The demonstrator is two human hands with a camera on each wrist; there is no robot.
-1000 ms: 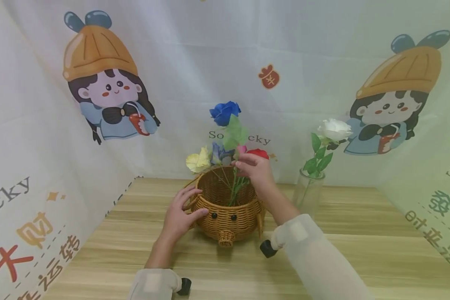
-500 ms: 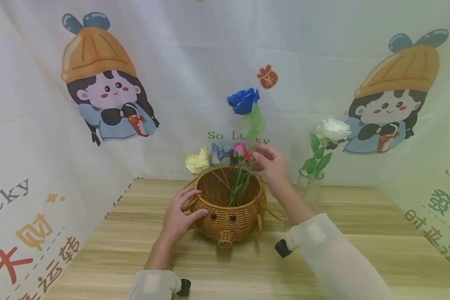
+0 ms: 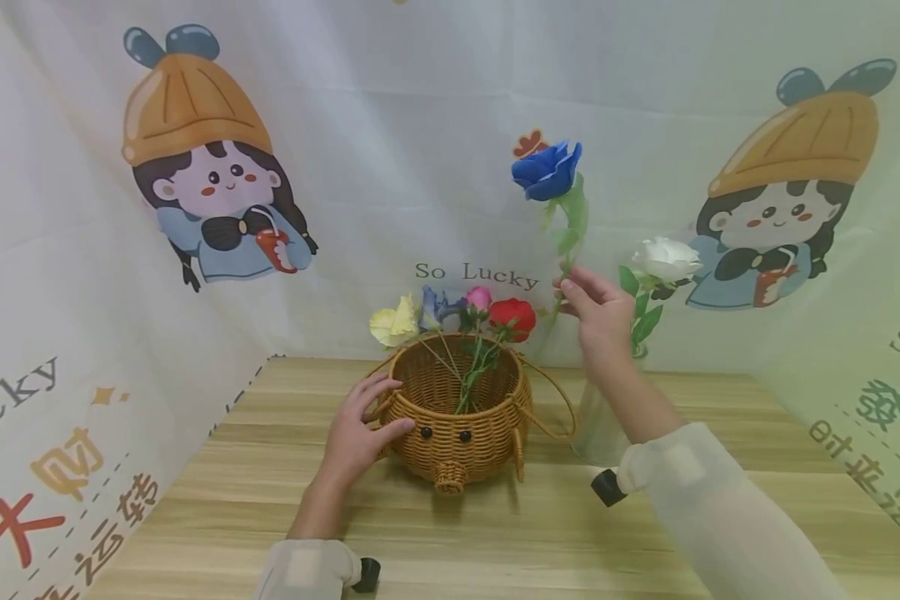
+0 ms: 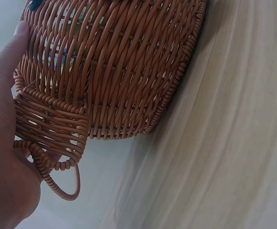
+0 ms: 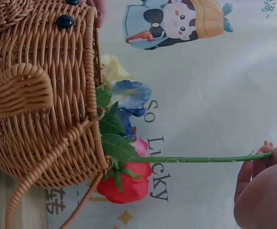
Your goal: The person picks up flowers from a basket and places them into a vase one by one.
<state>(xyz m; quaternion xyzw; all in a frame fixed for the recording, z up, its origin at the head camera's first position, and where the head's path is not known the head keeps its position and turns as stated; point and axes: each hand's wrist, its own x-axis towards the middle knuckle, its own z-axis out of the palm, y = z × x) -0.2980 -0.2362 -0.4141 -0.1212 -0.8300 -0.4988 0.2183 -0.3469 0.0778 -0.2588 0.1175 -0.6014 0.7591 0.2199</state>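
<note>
A pig-faced wicker basket (image 3: 487,446) stands on the wooden table. My left hand (image 3: 356,433) grips its left side, thumb at the front rim and fingers over the edge; in the left wrist view the basket's woven ear (image 4: 52,124) lies against the palm. With thumb and fingers, my right hand (image 3: 603,321) pinches the stem of a blue rose (image 3: 546,172), up and right of the basket. Its green stem (image 5: 200,159) runs down toward the basket rim in the right wrist view. A yellow flower (image 3: 394,322), a blue-purple flower (image 3: 435,307), a pink bud (image 3: 478,298) and a red rose (image 3: 513,318) lean in the basket.
Right of the basket, a clear glass vase (image 3: 600,429) holds a white rose (image 3: 667,260); my right forearm partly covers the vase. The basket's handle (image 3: 566,404) droops on its right side. A printed curtain (image 3: 390,125) hangs behind the table (image 3: 480,550).
My right hand has moved right and up with the blue rose, drawing it away from the other flowers in the basket. The left hand and basket have stayed in place.
</note>
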